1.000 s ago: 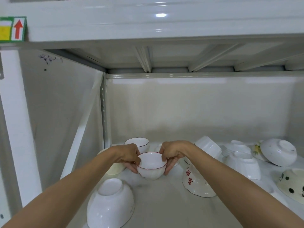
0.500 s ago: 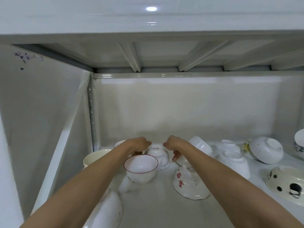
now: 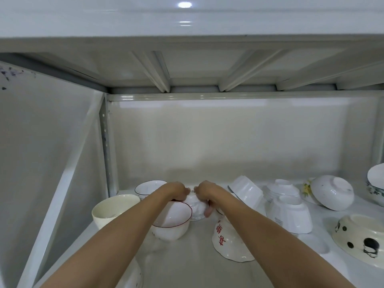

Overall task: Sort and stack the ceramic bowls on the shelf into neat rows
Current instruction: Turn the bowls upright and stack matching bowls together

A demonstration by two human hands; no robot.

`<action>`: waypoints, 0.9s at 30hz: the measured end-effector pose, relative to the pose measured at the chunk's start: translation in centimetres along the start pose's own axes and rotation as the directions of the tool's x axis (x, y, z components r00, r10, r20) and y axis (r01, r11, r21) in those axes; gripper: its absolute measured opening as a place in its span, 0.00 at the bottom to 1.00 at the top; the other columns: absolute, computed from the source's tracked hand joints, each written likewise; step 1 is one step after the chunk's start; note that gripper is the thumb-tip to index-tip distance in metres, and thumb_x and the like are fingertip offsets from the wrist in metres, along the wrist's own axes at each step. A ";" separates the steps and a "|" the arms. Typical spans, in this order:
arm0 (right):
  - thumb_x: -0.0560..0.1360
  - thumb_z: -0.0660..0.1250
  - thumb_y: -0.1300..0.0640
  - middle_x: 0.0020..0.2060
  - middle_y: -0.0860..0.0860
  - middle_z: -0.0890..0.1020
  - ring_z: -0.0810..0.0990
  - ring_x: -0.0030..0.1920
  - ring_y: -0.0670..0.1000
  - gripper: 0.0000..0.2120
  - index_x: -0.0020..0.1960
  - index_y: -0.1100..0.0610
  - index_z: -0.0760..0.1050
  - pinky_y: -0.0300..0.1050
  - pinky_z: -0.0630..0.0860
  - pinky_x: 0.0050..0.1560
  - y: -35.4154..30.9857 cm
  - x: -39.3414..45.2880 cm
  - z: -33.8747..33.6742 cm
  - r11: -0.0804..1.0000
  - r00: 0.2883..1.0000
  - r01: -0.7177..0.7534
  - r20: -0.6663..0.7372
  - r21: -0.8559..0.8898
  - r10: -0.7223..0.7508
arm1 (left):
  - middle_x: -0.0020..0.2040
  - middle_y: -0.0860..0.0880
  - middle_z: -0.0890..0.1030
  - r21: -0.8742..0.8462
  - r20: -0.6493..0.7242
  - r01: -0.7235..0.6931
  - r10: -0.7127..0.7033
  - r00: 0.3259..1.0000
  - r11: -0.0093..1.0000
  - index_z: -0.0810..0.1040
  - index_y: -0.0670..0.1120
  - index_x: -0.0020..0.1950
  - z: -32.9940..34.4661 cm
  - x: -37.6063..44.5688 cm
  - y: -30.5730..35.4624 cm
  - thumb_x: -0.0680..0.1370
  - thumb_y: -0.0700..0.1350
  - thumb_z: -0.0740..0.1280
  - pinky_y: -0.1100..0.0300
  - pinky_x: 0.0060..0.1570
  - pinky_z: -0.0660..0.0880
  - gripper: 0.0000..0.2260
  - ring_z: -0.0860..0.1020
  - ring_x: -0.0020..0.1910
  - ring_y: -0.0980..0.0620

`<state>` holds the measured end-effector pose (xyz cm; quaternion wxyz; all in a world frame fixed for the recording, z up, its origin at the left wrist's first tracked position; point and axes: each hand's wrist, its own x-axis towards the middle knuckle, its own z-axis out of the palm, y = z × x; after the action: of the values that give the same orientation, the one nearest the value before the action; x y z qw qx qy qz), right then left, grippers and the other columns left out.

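Observation:
Both my hands reach to the back of the shelf (image 3: 187, 260) and close around a small white upside-down bowl (image 3: 196, 208). My left hand (image 3: 176, 191) grips its left side, my right hand (image 3: 204, 193) its right side, with a thumb down its front. In front of it a red-rimmed white bowl (image 3: 172, 221) stands upright, free of my hands. A dark-rimmed bowl (image 3: 146, 188) stands upright at the back left. A cream cup-like bowl (image 3: 113, 209) stands at the left. A white bowl with red characters (image 3: 227, 242) lies upside down under my right forearm.
Several overturned white bowls crowd the right: an angular one (image 3: 247, 191), a ribbed one (image 3: 291, 215), a round one (image 3: 332, 193). A black-spotted bowl (image 3: 361, 240) lies at the right edge, a floral-rimmed bowl (image 3: 376, 183) beyond it. Another white bowl (image 3: 135, 277) sits near the front. The upper shelf hangs low overhead.
My hands let go of the red-rimmed bowl, which now stands on the shelf, and moved back to close on the small upside-down bowl behind it. The view shifted right and closer.

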<state>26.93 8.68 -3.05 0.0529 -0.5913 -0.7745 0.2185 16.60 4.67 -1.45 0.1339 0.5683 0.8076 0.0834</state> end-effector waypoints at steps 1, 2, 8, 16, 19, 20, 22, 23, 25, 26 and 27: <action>0.68 0.73 0.66 0.39 0.53 0.81 0.78 0.35 0.54 0.19 0.58 0.61 0.76 0.42 0.80 0.46 -0.1 -0.4 0.0 0.996 0.999 -0.042 -0.016 0.080 0.043 | 0.68 0.41 0.73 -0.052 -0.012 0.016 -0.017 1.000 0.999 0.67 0.43 0.73 0.0 0.1 0.2 0.85 0.46 0.50 0.54 0.65 0.67 0.19 0.72 0.67 0.43; 0.69 0.70 0.68 0.35 0.53 0.79 0.78 0.33 0.54 0.18 0.58 0.61 0.76 0.41 0.79 0.39 -0.3 -0.3 -0.1 0.997 0.999 -0.041 -0.014 0.067 0.042 | 0.68 0.40 0.73 -0.093 -0.024 0.019 -0.021 0.999 0.996 0.66 0.43 0.73 -0.1 -0.1 0.1 0.84 0.45 0.50 0.54 0.65 0.68 0.19 0.72 0.67 0.43; 0.81 0.54 0.60 0.49 0.58 0.83 0.82 0.55 0.58 0.14 0.62 0.60 0.74 0.44 0.75 0.44 -0.3 0.1 -1.1 0.989 0.938 0.147 -0.314 -0.021 -0.146 | 0.42 0.38 0.82 -0.219 -0.126 -0.114 0.088 0.988 0.969 0.78 0.37 0.46 -0.2 1.0 -0.4 0.83 0.54 0.55 0.58 0.44 0.78 0.22 0.83 0.44 0.40; 0.82 0.51 0.50 0.59 0.61 0.74 0.76 0.57 0.64 0.20 0.69 0.59 0.64 0.52 0.77 0.55 -0.2 1.3 -3.0 0.888 0.837 0.301 -0.542 0.348 -0.071 | 0.59 0.40 0.73 -0.531 -0.432 -0.365 0.126 0.893 0.765 0.61 0.38 0.65 -2.0 1.6 -1.3 0.72 0.56 0.72 0.48 0.45 0.82 0.34 0.83 0.46 0.39; 0.81 0.52 0.48 0.49 0.59 0.79 0.83 0.47 0.64 0.20 0.58 0.65 0.71 0.59 0.81 0.48 0.1 1.3 -3.9 0.580 0.909 0.289 -0.409 0.762 0.085 | 0.60 0.45 0.68 -0.428 -0.507 -0.421 0.173 0.844 0.799 0.66 0.38 0.66 -2.2 1.7 -2.0 0.64 0.60 0.77 0.49 0.52 0.80 0.41 0.78 0.55 0.44; 0.81 0.53 0.50 0.48 0.62 0.80 0.83 0.46 0.64 0.21 0.58 0.66 0.72 0.59 0.82 0.47 0.3 1.1 -4.2 0.493 0.940 0.251 -0.332 0.833 0.083 | 0.57 0.47 0.68 -0.377 -0.537 -0.440 0.194 0.821 0.815 0.67 0.40 0.65 -2.1 1.6 -2.2 0.63 0.59 0.78 0.50 0.56 0.77 0.40 0.75 0.56 0.46; 0.82 0.50 0.45 0.45 0.66 0.81 0.84 0.41 0.62 0.28 0.57 0.70 0.72 0.55 0.83 0.42 1.2 0.9 -5.0 0.344 0.990 0.100 -0.127 0.934 0.057 | 0.57 0.47 0.66 -0.301 -0.589 -0.482 0.237 0.772 0.823 0.66 0.42 0.66 -2.0 1.6 -2.8 0.64 0.53 0.80 0.53 0.58 0.75 0.38 0.74 0.56 0.46; 0.82 0.48 0.41 0.42 0.66 0.82 0.84 0.38 0.61 0.32 0.55 0.70 0.73 0.50 0.83 0.37 1.7 0.9 -5.4 0.339 0.999 0.019 -0.031 0.941 0.028 | 0.58 0.46 0.66 -0.270 -0.604 -0.500 0.259 0.753 0.823 0.65 0.43 0.67 -1.9 1.5 -3.0 0.64 0.51 0.80 0.53 0.57 0.76 0.38 0.76 0.54 0.45; 0.79 0.46 0.34 0.40 0.63 0.83 0.84 0.34 0.56 0.37 0.52 0.67 0.74 0.40 0.79 0.28 2.5 1.0 -6.1 0.453 0.995 -0.082 0.098 0.888 -0.012 | 0.58 0.46 0.65 -0.225 -0.607 -0.516 0.295 0.738 0.827 0.64 0.47 0.68 -1.4 1.3 -3.3 0.64 0.49 0.80 0.54 0.54 0.78 0.38 0.79 0.48 0.44; 0.78 0.47 0.32 0.40 0.63 0.84 0.84 0.32 0.54 0.37 0.51 0.66 0.75 0.37 0.77 0.27 2.7 1.1 -6.3 0.515 0.990 -0.109 0.138 0.850 -0.020 | 0.58 0.46 0.66 -0.204 -0.600 -0.520 0.314 0.736 0.830 0.64 0.48 0.68 -1.2 1.2 -3.5 0.64 0.49 0.80 0.55 0.53 0.78 0.38 0.80 0.46 0.44; 0.78 0.48 0.33 0.40 0.62 0.84 0.84 0.30 0.53 0.35 0.50 0.65 0.75 0.36 0.76 0.26 2.8 1.2 -6.5 0.565 0.985 -0.130 0.173 0.815 -0.023 | 0.58 0.46 0.67 -0.190 -0.592 -0.526 0.331 0.735 0.829 0.64 0.50 0.67 -1.0 1.3 -3.5 0.63 0.49 0.80 0.55 0.53 0.79 0.38 0.80 0.45 0.44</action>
<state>31.25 12.19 1.45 0.2513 -0.5016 -0.5669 0.6032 12.72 4.67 -1.69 -0.0226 0.6623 0.6284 0.4074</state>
